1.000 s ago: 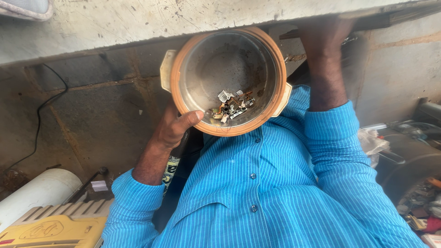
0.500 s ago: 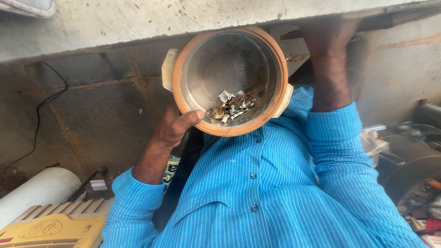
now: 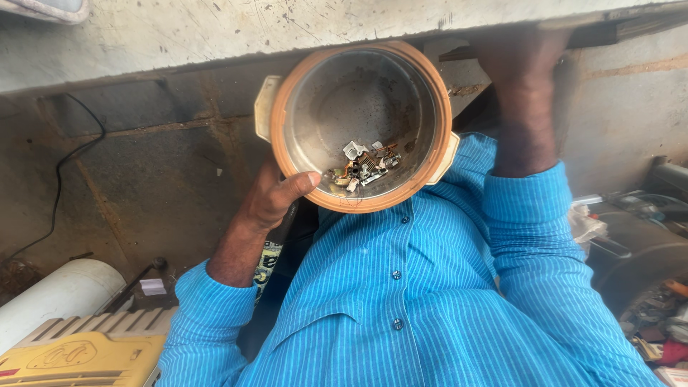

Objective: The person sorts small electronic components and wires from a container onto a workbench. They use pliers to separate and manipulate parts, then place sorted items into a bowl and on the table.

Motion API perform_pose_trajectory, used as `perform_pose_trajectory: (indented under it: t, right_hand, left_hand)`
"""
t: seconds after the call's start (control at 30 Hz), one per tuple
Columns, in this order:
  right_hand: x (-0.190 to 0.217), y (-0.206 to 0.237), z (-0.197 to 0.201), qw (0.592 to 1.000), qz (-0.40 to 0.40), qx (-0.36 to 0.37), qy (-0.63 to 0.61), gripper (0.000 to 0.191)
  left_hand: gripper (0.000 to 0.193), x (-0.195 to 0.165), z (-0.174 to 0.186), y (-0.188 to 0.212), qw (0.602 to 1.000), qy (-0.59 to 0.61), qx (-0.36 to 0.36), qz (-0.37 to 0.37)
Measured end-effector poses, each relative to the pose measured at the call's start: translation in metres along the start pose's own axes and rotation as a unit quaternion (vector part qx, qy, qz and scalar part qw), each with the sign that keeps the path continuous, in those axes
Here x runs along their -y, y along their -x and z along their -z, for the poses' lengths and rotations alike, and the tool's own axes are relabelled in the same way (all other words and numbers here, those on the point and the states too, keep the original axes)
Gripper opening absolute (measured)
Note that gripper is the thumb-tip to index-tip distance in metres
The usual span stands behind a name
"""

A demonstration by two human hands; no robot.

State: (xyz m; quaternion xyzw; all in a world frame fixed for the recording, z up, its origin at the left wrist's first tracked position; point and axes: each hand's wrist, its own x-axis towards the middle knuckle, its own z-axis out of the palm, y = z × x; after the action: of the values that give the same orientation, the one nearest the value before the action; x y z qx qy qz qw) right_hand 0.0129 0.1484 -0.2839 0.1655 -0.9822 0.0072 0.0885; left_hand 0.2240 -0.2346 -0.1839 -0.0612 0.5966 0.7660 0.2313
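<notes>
My left hand point(image 3: 276, 197) grips the near rim of a round metal pot point(image 3: 358, 93) with an orange rim and cream side handles, thumb hooked over the edge. Several small metal parts point(image 3: 362, 168) lie in a heap on the pot's bottom, close to my thumb. The pot is held in front of my blue striped shirt point(image 3: 401, 301). My right hand point(image 3: 523, 72) reaches up to the underside of a concrete slab point(image 3: 215, 36). It is in shadow there, and its fingers are hidden.
A yellow plastic casing point(image 3: 79, 355) and a white cylinder point(image 3: 57, 297) sit at the lower left. A black cable point(image 3: 64, 165) runs down the stained wall. A dark round appliance point(image 3: 638, 251) and mixed clutter point(image 3: 659, 322) fill the right side.
</notes>
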Motion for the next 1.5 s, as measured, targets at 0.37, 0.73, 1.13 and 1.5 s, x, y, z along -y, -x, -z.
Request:
perform_pose_trajectory:
  t: [0.37, 0.73, 1.13, 1.5]
  right_hand:
    - [0.012, 0.051, 0.120, 0.671, -0.071, 0.202, -0.710, 0.032]
    - [0.063, 0.051, 0.192, 0.922, 0.147, 0.149, -0.326, 0.015]
    - [0.104, 0.019, 0.207, 0.935, 0.281, 0.189, -0.108, 0.009]
    - [0.059, 0.012, 0.246, 0.861, 0.079, 0.094, -0.493, 0.019]
  left_hand:
    - [0.084, -0.006, 0.000, -0.008, 0.998, -0.057, -0.011, -0.022]
    - [0.076, -0.014, -0.026, -0.025, 0.996, -0.085, -0.007, 0.001]
    - [0.076, -0.025, -0.045, -0.019, 0.995, -0.088, -0.052, -0.015]
    - [0.070, -0.033, -0.068, -0.031, 0.997, -0.019, -0.067, 0.023]
